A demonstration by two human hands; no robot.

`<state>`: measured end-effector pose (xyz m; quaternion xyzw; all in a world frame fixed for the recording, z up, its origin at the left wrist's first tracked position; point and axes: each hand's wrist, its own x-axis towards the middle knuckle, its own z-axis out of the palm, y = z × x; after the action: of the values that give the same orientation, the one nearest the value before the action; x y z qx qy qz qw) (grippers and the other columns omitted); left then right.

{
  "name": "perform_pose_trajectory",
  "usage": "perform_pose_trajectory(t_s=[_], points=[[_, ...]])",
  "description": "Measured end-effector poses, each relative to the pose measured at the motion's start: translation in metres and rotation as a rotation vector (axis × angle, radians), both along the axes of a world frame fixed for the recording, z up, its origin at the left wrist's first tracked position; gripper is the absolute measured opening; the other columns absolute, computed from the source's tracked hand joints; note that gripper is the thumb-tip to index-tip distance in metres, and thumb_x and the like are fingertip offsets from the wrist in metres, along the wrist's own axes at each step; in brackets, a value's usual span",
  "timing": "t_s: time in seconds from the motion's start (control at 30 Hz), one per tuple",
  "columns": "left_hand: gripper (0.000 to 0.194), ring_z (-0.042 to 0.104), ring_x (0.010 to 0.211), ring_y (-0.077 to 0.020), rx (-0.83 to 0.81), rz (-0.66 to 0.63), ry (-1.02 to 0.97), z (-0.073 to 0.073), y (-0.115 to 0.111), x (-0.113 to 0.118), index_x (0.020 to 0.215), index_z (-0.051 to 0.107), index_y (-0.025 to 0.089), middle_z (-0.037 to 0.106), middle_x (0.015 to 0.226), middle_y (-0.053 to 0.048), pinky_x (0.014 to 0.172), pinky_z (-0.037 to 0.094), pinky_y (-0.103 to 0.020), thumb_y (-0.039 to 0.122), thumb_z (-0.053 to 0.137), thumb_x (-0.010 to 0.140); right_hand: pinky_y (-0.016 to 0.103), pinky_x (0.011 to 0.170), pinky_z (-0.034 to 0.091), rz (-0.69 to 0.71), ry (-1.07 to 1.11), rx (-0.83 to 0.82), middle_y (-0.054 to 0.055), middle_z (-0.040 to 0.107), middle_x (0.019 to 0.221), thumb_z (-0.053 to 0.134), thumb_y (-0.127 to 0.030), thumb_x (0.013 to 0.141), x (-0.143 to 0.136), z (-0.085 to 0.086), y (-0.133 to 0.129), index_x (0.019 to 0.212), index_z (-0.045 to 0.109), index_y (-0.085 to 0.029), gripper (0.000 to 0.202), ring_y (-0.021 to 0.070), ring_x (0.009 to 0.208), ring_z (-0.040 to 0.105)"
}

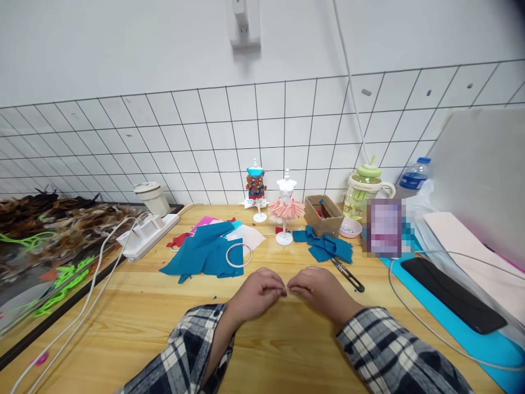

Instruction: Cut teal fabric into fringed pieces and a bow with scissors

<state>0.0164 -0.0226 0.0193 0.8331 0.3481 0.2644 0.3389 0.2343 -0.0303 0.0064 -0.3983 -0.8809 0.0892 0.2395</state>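
My left hand (262, 293) and my right hand (322, 291) meet fingertip to fingertip just above the wooden table. Both are closed in a pinch; whatever lies between the fingers is too small to make out. Straight behind them stands a small white mannequin (287, 190) wearing a pink pleated skirt (286, 209). Left of my hands lie teal fabric pieces (205, 254) with a pale ring (239, 265) on them. To the right are cut teal strips (328, 245) and small black thread snips (348, 274).
A second dressed mannequin (256, 189), a cardboard box (324, 216), a pink bowl (350, 227) and a green-lidded cup (364, 191) stand at the back. A black phone (453, 295) lies right. A white power strip (148, 235) and its cables (92, 290) run along the left.
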Motion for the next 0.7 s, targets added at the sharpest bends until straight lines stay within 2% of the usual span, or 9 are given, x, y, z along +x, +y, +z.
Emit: perform_pose_trajectory(t_s=[0.1,0.2,0.27,0.33,0.4,0.47,0.57,0.7], points=[[0.021,0.06,0.095,-0.0195,0.148,-0.008,0.092,-0.001,0.001,0.001,0.085,0.076,0.025,0.072,0.095,-0.005,0.091,0.043,-0.034,0.019,0.056,0.083,0.027,0.07,0.041,0.035,-0.073,0.004,0.003,0.069,0.078,0.049,-0.026,0.096,0.002,0.001,0.0,0.092,0.074,-0.026,0.026,0.0167,0.078,0.06],[0.023,0.059,0.099,-0.0199,0.169,0.025,0.108,-0.006,0.001,0.003,0.092,0.076,0.026,0.071,0.101,-0.005,0.093,0.043,-0.035,0.021,0.054,0.086,0.028,0.072,0.042,0.02,-0.074,-0.011,0.004,0.07,0.081,0.048,-0.022,0.095,0.003,0.005,-0.001,0.105,0.072,-0.026,0.026,0.0179,0.081,0.06],[0.025,0.058,0.106,-0.0215,0.14,0.045,0.117,-0.01,-0.001,0.005,0.105,0.073,0.026,0.069,0.109,-0.006,0.098,0.042,-0.037,0.024,0.056,0.086,0.028,0.073,0.044,-0.052,-0.021,-0.069,0.004,0.071,0.086,0.051,-0.021,0.093,0.007,0.009,0.0,0.123,0.063,-0.025,0.033,0.0178,0.082,0.061],[0.042,0.052,0.117,-0.0251,0.116,0.055,0.14,-0.014,-0.002,0.006,0.125,0.062,0.027,0.063,0.123,-0.008,0.104,0.038,-0.041,0.028,0.062,0.082,0.028,0.075,0.046,-0.124,0.029,-0.136,0.004,0.072,0.091,0.055,-0.021,0.091,0.016,0.012,0.004,0.13,0.057,-0.024,0.039,0.0177,0.084,0.063],[0.068,0.044,0.127,-0.0287,0.099,0.082,0.181,-0.018,-0.004,0.006,0.141,0.045,0.025,0.053,0.136,-0.011,0.109,0.034,-0.046,0.032,0.068,0.077,0.029,0.077,0.046,-0.155,0.018,-0.157,0.004,0.073,0.094,0.055,-0.022,0.09,0.03,0.013,0.009,0.115,0.067,-0.024,0.028,0.0188,0.089,0.064],[0.078,0.038,0.133,-0.0295,0.097,0.113,0.218,-0.02,-0.004,0.006,0.147,0.034,0.022,0.046,0.144,-0.013,0.112,0.03,-0.047,0.033,0.068,0.077,0.03,0.079,0.046,-0.171,-0.019,-0.151,0.004,0.074,0.092,0.053,-0.025,0.091,0.047,0.012,0.016,0.094,0.074,-0.024,0.021,0.0204,0.09,0.064],[0.071,0.032,0.137,-0.0274,0.141,0.085,0.263,-0.018,-0.005,0.006,0.146,0.034,0.024,0.042,0.147,-0.009,0.115,0.028,-0.046,0.033,0.063,0.081,0.03,0.08,0.046,-0.212,-0.022,-0.2,0.003,0.075,0.093,0.051,-0.028,0.09,0.066,0.009,0.022,0.09,0.075,-0.024,0.024,0.0211,0.091,0.065],[0.053,0.027,0.14,-0.0279,0.234,0.008,0.339,-0.006,-0.011,0.008,0.136,0.047,0.028,0.04,0.15,-0.004,0.115,0.026,-0.048,0.032,0.059,0.085,0.028,0.076,0.046,-0.215,-0.036,-0.316,0.0,0.075,0.092,0.053,-0.029,0.087,0.068,0.003,0.021,0.088,0.075,-0.027,0.022,0.0191,0.087,0.066]])
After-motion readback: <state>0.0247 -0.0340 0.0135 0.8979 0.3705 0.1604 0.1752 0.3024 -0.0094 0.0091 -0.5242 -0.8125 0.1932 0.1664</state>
